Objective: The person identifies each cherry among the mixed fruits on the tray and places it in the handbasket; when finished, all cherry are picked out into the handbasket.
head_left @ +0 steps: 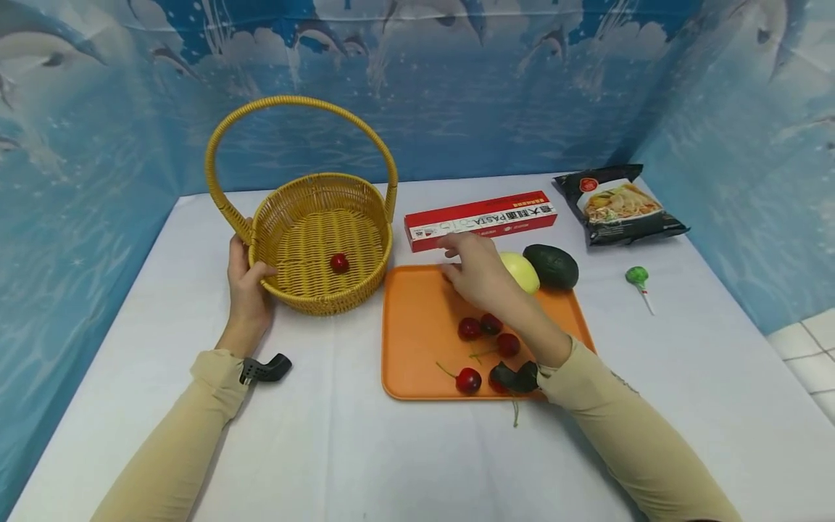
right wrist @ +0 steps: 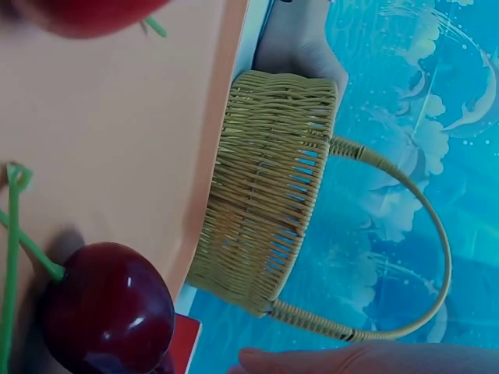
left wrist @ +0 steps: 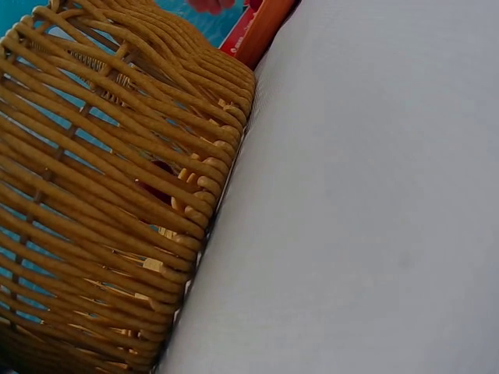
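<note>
My left hand (head_left: pixel 250 290) grips the rim of a yellow woven basket (head_left: pixel 320 304) at its left side, thumb over the edge. A single red cherry (head_left: pixel 339 262) lies inside the basket. Over the orange tray (head_left: pixel 417 326), my right hand (head_left: pixel 479 270) reaches toward the back edge, its fingers pointing left with nothing seen between them. Below that hand and forearm, several dark red cherries (head_left: pixel 468 380) with green stems lie on the tray; one cherry (right wrist: pixel 109 308) looms large in the right wrist view. The left wrist view is filled by the basket's wall (left wrist: pixel 117 187).
At the tray's back right are a yellow-green round fruit (head_left: pixel 520 272), partly hidden by my hand, and a dark avocado (head_left: pixel 551 266). Behind the tray lies a red pasta box (head_left: pixel 480 219). Farther right are a black noodle packet (head_left: pixel 620 205) and a green lollipop (head_left: pixel 637 276).
</note>
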Demonstrator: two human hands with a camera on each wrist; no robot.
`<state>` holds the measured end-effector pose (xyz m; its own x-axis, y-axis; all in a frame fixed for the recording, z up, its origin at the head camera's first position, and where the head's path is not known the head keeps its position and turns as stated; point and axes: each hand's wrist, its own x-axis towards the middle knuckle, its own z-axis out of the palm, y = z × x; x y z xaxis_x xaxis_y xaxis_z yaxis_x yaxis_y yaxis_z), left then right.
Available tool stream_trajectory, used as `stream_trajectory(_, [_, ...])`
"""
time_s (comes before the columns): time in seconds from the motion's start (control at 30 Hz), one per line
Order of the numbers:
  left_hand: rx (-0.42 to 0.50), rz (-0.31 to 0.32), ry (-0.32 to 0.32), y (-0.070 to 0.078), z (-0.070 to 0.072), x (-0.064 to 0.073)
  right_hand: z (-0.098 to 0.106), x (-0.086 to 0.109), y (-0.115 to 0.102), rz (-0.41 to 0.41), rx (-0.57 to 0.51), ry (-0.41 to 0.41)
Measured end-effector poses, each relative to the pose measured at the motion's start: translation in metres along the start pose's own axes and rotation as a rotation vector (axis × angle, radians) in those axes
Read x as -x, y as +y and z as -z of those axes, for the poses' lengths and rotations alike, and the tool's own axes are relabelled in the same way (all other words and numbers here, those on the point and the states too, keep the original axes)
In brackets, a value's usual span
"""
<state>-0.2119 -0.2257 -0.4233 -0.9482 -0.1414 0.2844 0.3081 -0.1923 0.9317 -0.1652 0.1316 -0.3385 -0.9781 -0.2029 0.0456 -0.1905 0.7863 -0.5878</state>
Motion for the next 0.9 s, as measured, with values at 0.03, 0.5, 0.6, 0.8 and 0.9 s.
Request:
stream_trajectory(0.03, [-0.001, -0.002, 0.001, 0.000, 0.000, 0.000, 0.000, 0.000, -0.001, -0.003, 0.012, 0.008])
stream_trajectory(0.5, [0.000, 0.008, 0.001, -0.001, -0.004, -0.004, -0.006, 0.002, 0.006, -0.056, 0.085, -0.179])
stream_trajectory(0.6, [-0.003, 0.009, -0.004, -0.001, -0.003, -0.003, -0.008, 0.002, 0.005, -0.029, 0.067, -0.222])
stream_trajectory(0.8, [0.000, 0.011, -0.008, -0.001, 0.002, 0.000, -0.014, 0.003, 0.001, 0.068, 0.034, -0.314])
stream_trajectory(0.9, [0.001, 0.007, -0.012, 0.000, 0.003, 0.001, -0.014, 0.003, 0.001, 0.119, 0.017, -0.340])
